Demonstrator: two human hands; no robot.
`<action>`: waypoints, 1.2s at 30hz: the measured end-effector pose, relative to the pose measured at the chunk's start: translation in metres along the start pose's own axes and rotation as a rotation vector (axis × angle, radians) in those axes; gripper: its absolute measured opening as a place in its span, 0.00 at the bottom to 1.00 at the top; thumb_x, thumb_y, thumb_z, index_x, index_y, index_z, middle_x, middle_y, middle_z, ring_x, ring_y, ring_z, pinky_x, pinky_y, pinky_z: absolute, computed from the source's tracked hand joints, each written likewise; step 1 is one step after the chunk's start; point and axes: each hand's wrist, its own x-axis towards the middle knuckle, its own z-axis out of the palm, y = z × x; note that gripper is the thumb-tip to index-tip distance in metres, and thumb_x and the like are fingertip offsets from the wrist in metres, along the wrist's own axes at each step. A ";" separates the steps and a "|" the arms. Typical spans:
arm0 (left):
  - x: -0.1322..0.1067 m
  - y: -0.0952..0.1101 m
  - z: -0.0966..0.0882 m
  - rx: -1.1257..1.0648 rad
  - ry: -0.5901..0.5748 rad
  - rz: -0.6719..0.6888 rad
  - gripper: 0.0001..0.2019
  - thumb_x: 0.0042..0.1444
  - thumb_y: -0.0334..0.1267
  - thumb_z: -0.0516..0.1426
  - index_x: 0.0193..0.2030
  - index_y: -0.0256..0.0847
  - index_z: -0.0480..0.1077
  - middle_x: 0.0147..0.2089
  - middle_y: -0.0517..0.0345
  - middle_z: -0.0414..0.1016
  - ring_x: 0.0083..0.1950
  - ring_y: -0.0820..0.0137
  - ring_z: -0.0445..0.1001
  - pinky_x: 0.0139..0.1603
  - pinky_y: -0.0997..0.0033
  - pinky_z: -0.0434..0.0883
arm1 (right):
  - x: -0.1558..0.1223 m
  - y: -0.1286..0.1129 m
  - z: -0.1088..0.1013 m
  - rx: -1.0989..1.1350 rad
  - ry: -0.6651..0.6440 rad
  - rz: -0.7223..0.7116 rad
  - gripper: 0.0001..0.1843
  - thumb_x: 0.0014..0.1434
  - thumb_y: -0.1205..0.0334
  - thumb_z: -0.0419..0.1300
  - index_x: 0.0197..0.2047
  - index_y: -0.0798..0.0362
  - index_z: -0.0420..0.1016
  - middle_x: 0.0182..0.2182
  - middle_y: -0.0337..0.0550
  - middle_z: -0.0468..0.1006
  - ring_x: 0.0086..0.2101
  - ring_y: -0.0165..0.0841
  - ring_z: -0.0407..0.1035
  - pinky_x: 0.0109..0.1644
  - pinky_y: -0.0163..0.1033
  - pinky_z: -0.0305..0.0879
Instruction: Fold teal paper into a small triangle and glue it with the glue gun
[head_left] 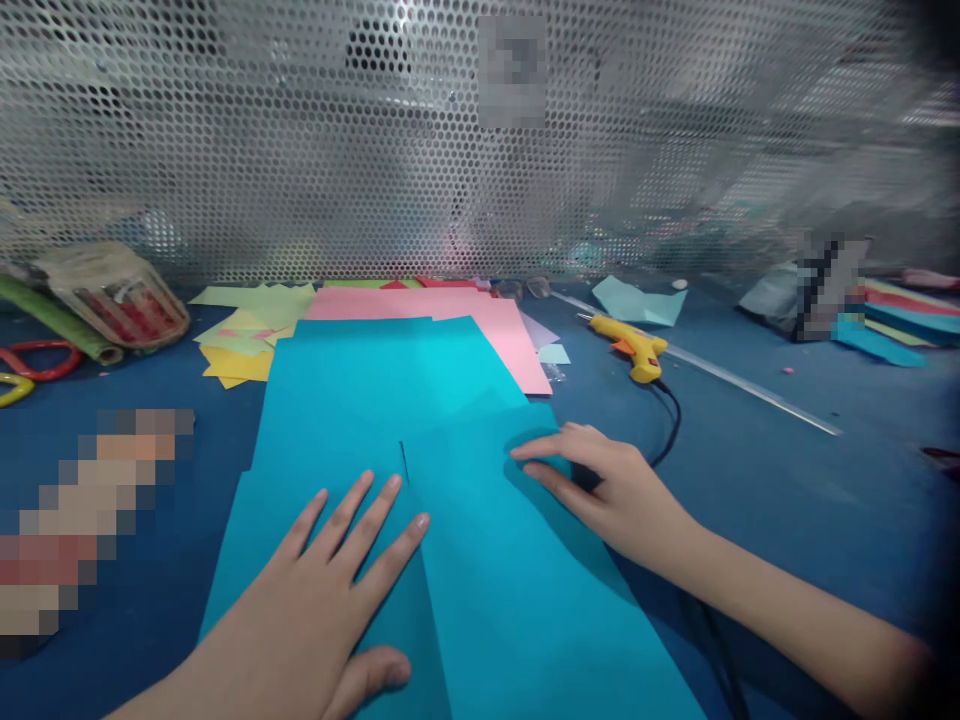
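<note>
Your left hand (337, 575) lies spread on the flat bright-blue paper (375, 390) before you; I cannot tell whether your right hand (600, 470) pinches its right side. Behind it lies pink paper (512, 340); right of it, one yellow plastic glue gun (634, 347), one long clear strip (750, 383).

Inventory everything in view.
Large sheets: several, turquoise, centre
Pink paper: count unclear, pink, behind those
Scraps: several, yellow and green, rear left
Creased paper: one, teal, rear right
Glue gun: one, yellow, right
Cord: one, black, right
Thin strip: one, clear, right
Container: one, clear, far left
Roll: one, green, far left
Handles: count unclear, red and yellow, left
Paper strips: several, mixed colours, far right
Mesh panel: one, silver, rear
Table: one, blue, underneath
Pixelated patches: three, contents hidden, left, right, top
Left hand: one, on sheets
Right hand: one, at sheets' right edge
</note>
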 end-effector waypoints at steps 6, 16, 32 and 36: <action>0.000 -0.004 0.000 0.005 0.000 -0.046 0.35 0.63 0.63 0.48 0.71 0.61 0.39 0.74 0.57 0.45 0.71 0.44 0.53 0.63 0.37 0.63 | -0.003 -0.004 0.001 0.026 0.078 0.011 0.11 0.67 0.64 0.54 0.44 0.46 0.78 0.39 0.44 0.83 0.35 0.36 0.77 0.30 0.38 0.71; 0.006 -0.012 -0.012 -0.023 -0.051 0.003 0.34 0.63 0.60 0.52 0.71 0.52 0.50 0.73 0.55 0.48 0.71 0.51 0.55 0.67 0.47 0.61 | 0.000 0.000 0.008 0.000 0.005 -0.015 0.13 0.68 0.63 0.51 0.44 0.49 0.78 0.30 0.43 0.79 0.23 0.31 0.68 0.26 0.36 0.67; 0.011 -0.011 -0.011 -0.082 -0.062 0.018 0.33 0.62 0.61 0.52 0.70 0.51 0.54 0.71 0.54 0.57 0.67 0.51 0.64 0.63 0.49 0.67 | -0.011 -0.010 -0.003 0.155 -0.179 0.250 0.13 0.66 0.56 0.55 0.43 0.47 0.81 0.38 0.43 0.83 0.15 0.25 0.56 0.17 0.32 0.55; 0.009 -0.011 -0.009 -0.099 -0.050 0.025 0.33 0.63 0.60 0.53 0.70 0.51 0.54 0.71 0.53 0.57 0.67 0.51 0.64 0.63 0.48 0.67 | -0.011 -0.009 -0.003 0.159 -0.182 0.249 0.14 0.66 0.54 0.55 0.43 0.46 0.81 0.38 0.44 0.83 0.17 0.26 0.59 0.18 0.33 0.57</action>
